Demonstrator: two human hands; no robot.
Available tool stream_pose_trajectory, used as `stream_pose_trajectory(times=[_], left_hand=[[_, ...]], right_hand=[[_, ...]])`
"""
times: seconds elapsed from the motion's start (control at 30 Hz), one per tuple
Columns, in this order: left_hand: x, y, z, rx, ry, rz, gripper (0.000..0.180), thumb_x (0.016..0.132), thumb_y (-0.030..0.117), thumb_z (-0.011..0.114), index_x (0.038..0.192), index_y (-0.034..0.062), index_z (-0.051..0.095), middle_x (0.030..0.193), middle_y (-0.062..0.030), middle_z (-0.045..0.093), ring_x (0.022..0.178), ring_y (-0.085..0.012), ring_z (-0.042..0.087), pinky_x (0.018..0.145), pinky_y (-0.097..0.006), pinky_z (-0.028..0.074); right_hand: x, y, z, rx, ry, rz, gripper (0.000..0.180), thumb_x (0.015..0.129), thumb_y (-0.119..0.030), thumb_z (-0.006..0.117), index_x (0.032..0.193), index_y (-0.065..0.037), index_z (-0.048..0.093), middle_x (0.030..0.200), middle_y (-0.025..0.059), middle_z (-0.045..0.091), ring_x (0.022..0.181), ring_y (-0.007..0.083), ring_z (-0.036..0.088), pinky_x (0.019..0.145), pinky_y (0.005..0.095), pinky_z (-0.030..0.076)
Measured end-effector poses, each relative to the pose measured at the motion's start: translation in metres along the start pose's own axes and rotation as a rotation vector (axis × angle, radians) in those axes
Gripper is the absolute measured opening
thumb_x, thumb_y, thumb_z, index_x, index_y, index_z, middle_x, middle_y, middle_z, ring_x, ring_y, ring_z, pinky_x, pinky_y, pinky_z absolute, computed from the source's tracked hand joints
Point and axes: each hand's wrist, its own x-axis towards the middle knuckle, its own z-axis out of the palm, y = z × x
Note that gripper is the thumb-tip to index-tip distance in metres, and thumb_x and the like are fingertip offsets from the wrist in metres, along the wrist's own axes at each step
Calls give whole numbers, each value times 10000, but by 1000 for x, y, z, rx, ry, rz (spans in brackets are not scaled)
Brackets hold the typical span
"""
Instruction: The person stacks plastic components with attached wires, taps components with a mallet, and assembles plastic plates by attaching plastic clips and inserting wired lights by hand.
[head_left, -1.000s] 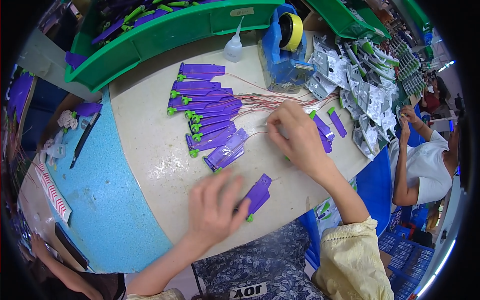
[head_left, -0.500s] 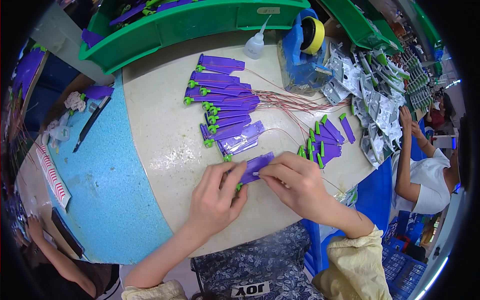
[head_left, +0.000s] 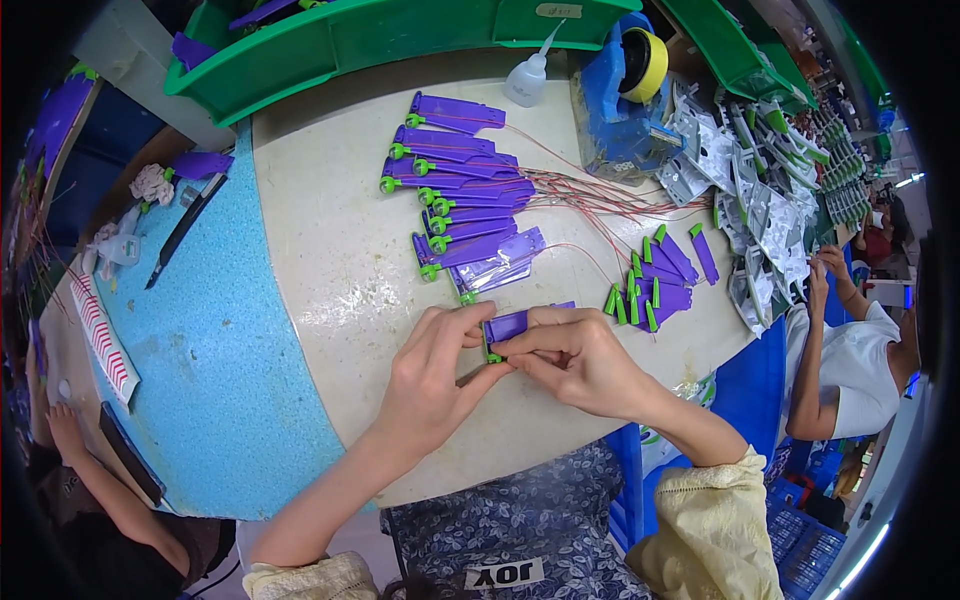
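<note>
Between my hands is a flat purple plastic piece with a green end, held low over the near middle of the table. My left hand pinches it at the green end, thumb below and fingers above. From the other side, my right hand closes thumb and fingertips on the same piece, near that end, and hides much of it. Just beyond lie several similar purple pieces with green ends and thin red wires trailing right. Smaller purple pieces with green tips lie to the right.
A long green bin borders the far edge. Nearby stand a white dropper bottle and a blue tape dispenser. Grey plastic parts pile up at right. A black strip lies on the blue mat. Other people sit at both sides.
My right fingers have moved left along the purple piece, close to its green end. My left fingers have shifted round that end. The whole view has shifted slightly.
</note>
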Motion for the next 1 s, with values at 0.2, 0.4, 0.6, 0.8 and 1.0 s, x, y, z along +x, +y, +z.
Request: stream_pose_trajectory(times=[0.2,0.4,0.6,0.8,1.0], left_hand=[[1,0,2,58,30,44,481,643,25,832,1068,-8,608,968,-118,601,869,-264,610,695,-351,529],[7,2,-4,350,-10,219,309,634,162,853,789,24,624,921,-80,609,825,-217,585,642,-299,516],[28,-10,-11,325,-180,449,304,662,216,824,805,46,617,1025,0,657,788,-180,551,628,-277,512],[27,-4,-14,380,-185,408,299,673,201,826,747,50,580,1108,17,686,786,-176,557,622,-266,510],[32,-8,-10,276,-210,440,343,644,187,846,661,34,540,1086,-11,707,780,-211,565,609,-278,498]], right_hand=[[16,3,-9,-121,-70,-202,125,759,34,652,866,19,715,737,134,600,578,266,582,548,380,458],[15,0,-11,-197,237,196,101,753,-37,733,756,49,680,578,118,550,506,163,510,491,340,381],[18,7,-24,-185,320,191,99,748,-28,735,778,31,661,648,114,622,563,185,588,541,335,450],[49,-1,-111,-281,983,-161,185,915,-126,671,991,43,666,758,22,624,599,78,524,536,235,414],[56,3,-143,443,816,98,256,839,-244,724,848,10,692,584,-76,382,510,50,309,485,252,246]])
